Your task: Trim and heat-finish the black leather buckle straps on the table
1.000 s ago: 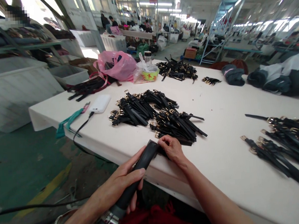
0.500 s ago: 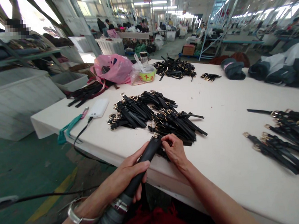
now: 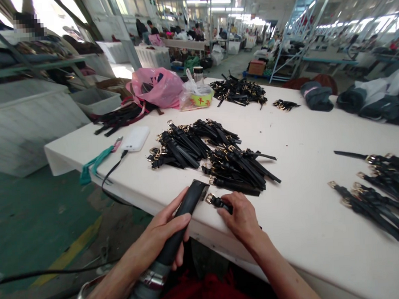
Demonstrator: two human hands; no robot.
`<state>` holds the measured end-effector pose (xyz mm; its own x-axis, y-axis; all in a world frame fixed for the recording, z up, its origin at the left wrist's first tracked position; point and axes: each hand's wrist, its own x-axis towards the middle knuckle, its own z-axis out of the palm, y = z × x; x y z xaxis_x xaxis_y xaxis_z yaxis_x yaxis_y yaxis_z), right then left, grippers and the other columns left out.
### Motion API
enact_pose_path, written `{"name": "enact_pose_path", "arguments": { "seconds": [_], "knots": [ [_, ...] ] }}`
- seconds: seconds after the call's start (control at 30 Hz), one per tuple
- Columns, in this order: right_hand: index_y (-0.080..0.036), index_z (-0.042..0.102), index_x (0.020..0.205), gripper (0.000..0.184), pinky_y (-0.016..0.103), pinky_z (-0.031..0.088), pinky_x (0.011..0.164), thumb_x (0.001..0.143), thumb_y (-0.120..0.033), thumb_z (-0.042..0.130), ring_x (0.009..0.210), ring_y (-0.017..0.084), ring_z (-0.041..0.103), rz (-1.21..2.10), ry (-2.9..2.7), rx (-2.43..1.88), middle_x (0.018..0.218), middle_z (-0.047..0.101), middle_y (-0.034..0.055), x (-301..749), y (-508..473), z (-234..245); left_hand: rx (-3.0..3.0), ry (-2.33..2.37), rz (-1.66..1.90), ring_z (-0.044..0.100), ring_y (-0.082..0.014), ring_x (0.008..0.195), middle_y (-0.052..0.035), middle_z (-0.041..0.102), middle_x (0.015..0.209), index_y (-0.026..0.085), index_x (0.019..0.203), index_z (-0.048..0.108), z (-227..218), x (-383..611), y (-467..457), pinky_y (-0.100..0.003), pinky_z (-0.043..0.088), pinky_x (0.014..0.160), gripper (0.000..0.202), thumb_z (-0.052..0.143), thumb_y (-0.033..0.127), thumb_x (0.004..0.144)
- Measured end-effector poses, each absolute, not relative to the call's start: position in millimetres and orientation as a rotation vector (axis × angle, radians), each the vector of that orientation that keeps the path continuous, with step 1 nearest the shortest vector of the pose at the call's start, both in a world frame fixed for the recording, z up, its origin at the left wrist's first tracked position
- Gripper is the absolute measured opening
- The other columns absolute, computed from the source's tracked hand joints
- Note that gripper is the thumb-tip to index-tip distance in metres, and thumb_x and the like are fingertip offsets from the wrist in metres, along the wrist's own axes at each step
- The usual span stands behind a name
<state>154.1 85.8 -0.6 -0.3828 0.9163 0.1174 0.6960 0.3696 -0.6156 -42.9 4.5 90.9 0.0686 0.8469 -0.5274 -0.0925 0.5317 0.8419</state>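
Observation:
My left hand (image 3: 164,234) is wrapped round a black hose nozzle (image 3: 184,215) whose flat mouth points at the table's near edge. Just right of that mouth my right hand (image 3: 241,218) presses a short black strap with a gold buckle (image 3: 217,201) against the white table (image 3: 299,215). Behind my hands lies a heap of black buckled straps (image 3: 213,155).
More black straps (image 3: 378,189) lie at the right, another pile (image 3: 238,91) at the back. A white phone (image 3: 135,138) with a cable, a teal strip (image 3: 95,164), a pink bag (image 3: 156,87) and a clear bag (image 3: 195,96) sit left. Dark folded garments (image 3: 317,96) lie far right.
My right hand has slid toward me and laid the strap flat on the table. The nozzle stayed by the table edge.

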Motion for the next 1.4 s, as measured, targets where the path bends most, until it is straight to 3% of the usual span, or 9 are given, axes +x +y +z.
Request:
{"name": "enact_pose_path", "arguments": {
  "seconds": [0.2, 0.47, 0.67, 0.87, 1.13, 1.4],
  "knots": [
    [-0.021, 0.065, 0.093, 0.018, 0.03, 0.041, 0.08, 0.075, -0.022, 0.064, 0.088, 0.02, 0.055, 0.703, -2.153, -1.409, 0.088, 0.062, 0.004, 154, 85, 1, 0.698, 1.254, 0.72, 0.061, -0.0149, 0.039, 0.0035, 0.06, 0.066, 0.033, 0.148, -0.001, 90, -47, -17, -0.02, 0.046, 0.033, 0.089, 0.058, 0.044, 0.083],
    [-0.021, 0.066, 0.09, 0.017, 0.03, 0.042, 0.079, 0.073, -0.022, 0.066, 0.086, 0.019, 0.056, 0.719, -2.183, -1.414, 0.087, 0.062, 0.0027, 153, 89, -2, 0.757, 1.19, 0.705, 0.062, -0.015, 0.04, 0.003, 0.06, 0.066, 0.034, 0.148, 0.001, 85, -37, 0, -0.019, 0.045, 0.034, 0.082, 0.054, 0.037, 0.086],
    [-0.021, 0.061, 0.111, 0.04, 0.032, 0.044, 0.08, 0.072, -0.027, 0.069, 0.089, 0.021, 0.056, 0.683, -2.208, -1.434, 0.098, 0.06, 0.0059, 171, 78, 11, 0.788, 1.163, 0.783, 0.062, -0.0164, 0.041, 0.0013, 0.062, 0.069, 0.036, 0.147, 0.005, 76, -37, 7, -0.021, 0.046, 0.034, 0.076, 0.052, 0.037, 0.087],
    [-0.022, 0.067, 0.089, 0.013, 0.032, 0.041, 0.079, 0.078, -0.026, 0.063, 0.087, 0.021, 0.055, 0.569, -2.274, -1.524, 0.086, 0.06, 0.0057, 180, 67, 11, 0.752, 1.199, 0.794, 0.061, -0.0158, 0.039, 0.0035, 0.059, 0.067, 0.036, 0.147, 0.002, 78, -36, -11, -0.021, 0.045, 0.033, 0.083, 0.056, 0.043, 0.084],
    [-0.024, 0.069, 0.089, 0.012, 0.031, 0.038, 0.079, 0.08, -0.029, 0.063, 0.087, 0.02, 0.054, 0.533, -2.231, -1.479, 0.085, 0.061, 0.004, 173, 63, 3, 0.85, 1.241, 0.677, 0.062, -0.0146, 0.04, 0.0032, 0.058, 0.07, 0.035, 0.148, 0.005, 78, -27, -38, -0.019, 0.043, 0.033, 0.083, 0.056, 0.048, 0.083],
    [-0.025, 0.07, 0.091, 0.015, 0.03, 0.039, 0.077, 0.078, -0.03, 0.066, 0.085, 0.019, 0.055, 0.593, -2.226, -1.482, 0.085, 0.062, 0.0034, 174, 65, 3, 0.903, 1.259, 0.673, 0.058, -0.0121, 0.038, 0.0053, 0.055, 0.064, 0.032, 0.149, 0.007, 75, -12, -17, -0.018, 0.042, 0.034, 0.079, 0.053, 0.041, 0.085]
  ]
}}
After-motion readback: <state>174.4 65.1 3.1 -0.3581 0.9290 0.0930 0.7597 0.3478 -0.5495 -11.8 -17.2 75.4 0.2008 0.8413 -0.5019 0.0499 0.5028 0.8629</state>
